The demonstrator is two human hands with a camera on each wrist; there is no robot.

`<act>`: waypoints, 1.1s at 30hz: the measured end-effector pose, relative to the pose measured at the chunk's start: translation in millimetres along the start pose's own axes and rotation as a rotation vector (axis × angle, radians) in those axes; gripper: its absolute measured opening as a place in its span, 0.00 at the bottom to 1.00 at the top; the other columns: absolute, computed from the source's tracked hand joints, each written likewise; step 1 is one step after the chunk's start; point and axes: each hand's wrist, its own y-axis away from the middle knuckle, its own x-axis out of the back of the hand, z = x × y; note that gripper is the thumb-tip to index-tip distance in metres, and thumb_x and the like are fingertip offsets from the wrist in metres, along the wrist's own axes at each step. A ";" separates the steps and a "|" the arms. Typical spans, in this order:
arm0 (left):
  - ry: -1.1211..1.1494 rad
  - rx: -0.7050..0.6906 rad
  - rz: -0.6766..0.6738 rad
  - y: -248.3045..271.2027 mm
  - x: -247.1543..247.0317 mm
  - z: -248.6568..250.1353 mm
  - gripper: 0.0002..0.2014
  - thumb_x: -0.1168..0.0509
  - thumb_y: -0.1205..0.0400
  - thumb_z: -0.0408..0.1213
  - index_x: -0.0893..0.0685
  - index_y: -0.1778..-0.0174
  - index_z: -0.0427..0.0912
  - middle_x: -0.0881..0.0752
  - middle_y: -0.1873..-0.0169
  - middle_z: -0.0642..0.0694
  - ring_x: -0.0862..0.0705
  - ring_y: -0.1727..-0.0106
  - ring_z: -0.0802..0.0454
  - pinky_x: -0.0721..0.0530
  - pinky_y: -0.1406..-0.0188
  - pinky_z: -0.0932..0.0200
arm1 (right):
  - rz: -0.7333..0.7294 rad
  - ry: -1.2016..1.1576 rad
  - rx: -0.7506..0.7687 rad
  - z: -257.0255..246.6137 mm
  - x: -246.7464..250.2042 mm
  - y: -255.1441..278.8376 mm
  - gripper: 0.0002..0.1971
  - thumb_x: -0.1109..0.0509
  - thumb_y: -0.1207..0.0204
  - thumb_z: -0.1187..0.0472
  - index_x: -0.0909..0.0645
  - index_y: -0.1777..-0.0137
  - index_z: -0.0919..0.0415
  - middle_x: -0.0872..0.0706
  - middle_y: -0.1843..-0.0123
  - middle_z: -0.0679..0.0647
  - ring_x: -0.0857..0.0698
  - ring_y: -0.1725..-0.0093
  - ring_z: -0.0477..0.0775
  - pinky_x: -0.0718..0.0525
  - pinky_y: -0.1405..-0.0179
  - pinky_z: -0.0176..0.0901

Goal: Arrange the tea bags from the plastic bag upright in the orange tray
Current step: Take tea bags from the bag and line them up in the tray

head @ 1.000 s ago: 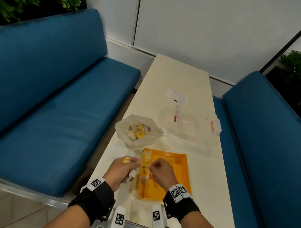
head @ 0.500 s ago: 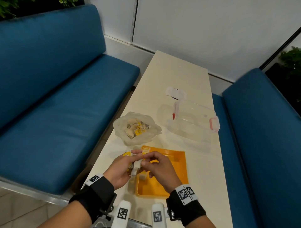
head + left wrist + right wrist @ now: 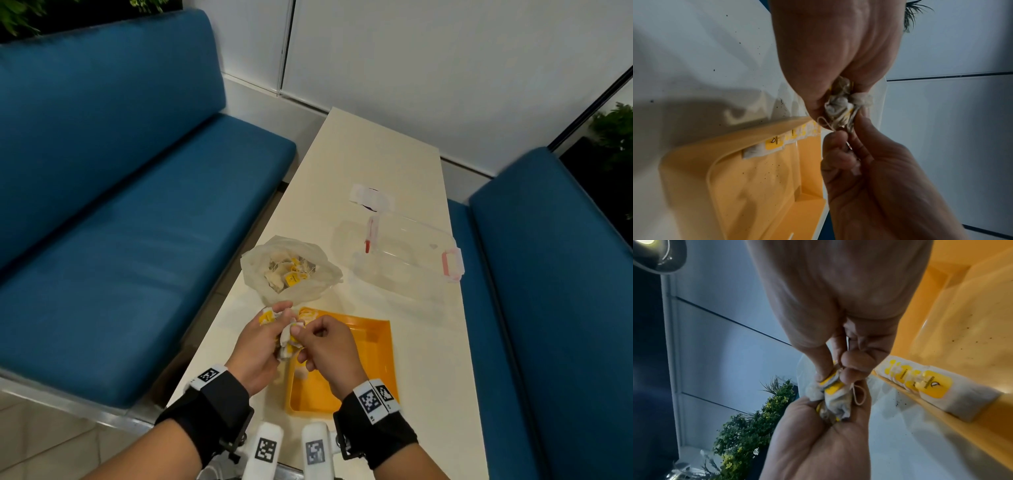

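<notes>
My left hand (image 3: 265, 337) grips a bunch of white tea bags with yellow tags (image 3: 287, 339) just above the left rim of the orange tray (image 3: 373, 346). My right hand (image 3: 317, 337) pinches one tea bag of that bunch (image 3: 831, 386) between thumb and forefinger. A row of tea bags (image 3: 920, 382) stands upright along the tray's left wall; the same row of tea bags (image 3: 777, 142) shows in the left wrist view. The plastic bag (image 3: 291, 270) lies open beyond the tray with several tea bags inside.
A clear plastic box with pink latches (image 3: 407, 253) sits on the cream table (image 3: 373, 161) to the right of the bag, a small white packet (image 3: 371, 198) behind it. Blue benches (image 3: 120, 222) flank the narrow table on both sides.
My right hand left the tray's tea bag row and came up to the bunch in my left hand, where it now pinches a tea bag. Both hands rose slightly.
</notes>
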 end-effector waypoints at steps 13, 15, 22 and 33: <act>-0.232 0.135 -0.285 9.4 18.8 -7.7 0.14 0.27 0.20 0.34 0.14 0.40 0.32 0.14 0.55 0.33 0.13 0.58 0.44 0.17 0.65 0.56 | -0.007 0.053 0.165 -9.7 25.0 -3.9 0.12 0.22 0.29 0.74 0.13 0.51 0.59 0.13 0.58 0.49 0.16 0.60 0.42 0.17 0.61 0.32; -0.244 0.114 -0.264 9.1 19.4 -7.9 0.17 0.26 0.22 0.32 0.16 0.40 0.28 0.13 0.58 0.34 0.12 0.61 0.47 0.17 0.69 0.58 | -0.018 0.037 0.157 -9.3 26.8 -3.4 0.12 0.21 0.30 0.73 0.13 0.50 0.60 0.12 0.59 0.50 0.15 0.61 0.40 0.17 0.60 0.32; -0.311 0.058 -0.212 -0.3 16.3 -5.3 0.12 0.27 0.19 0.30 0.12 0.41 0.30 0.12 0.58 0.35 0.13 0.61 0.46 0.16 0.71 0.57 | 0.046 0.060 0.116 -7.8 29.7 -9.4 0.04 0.23 0.26 0.70 0.12 0.57 0.60 0.11 0.63 0.56 0.14 0.64 0.51 0.18 0.69 0.38; -0.344 -0.014 -0.085 -5.7 41.0 10.9 0.13 0.27 0.18 0.31 0.11 0.38 0.40 0.13 0.60 0.39 0.15 0.57 0.46 0.16 0.66 0.57 | 0.056 0.416 0.208 -14.0 49.8 -8.7 0.07 0.18 0.31 0.63 0.11 0.66 0.51 0.13 0.60 0.46 0.20 0.64 0.42 0.23 0.61 0.36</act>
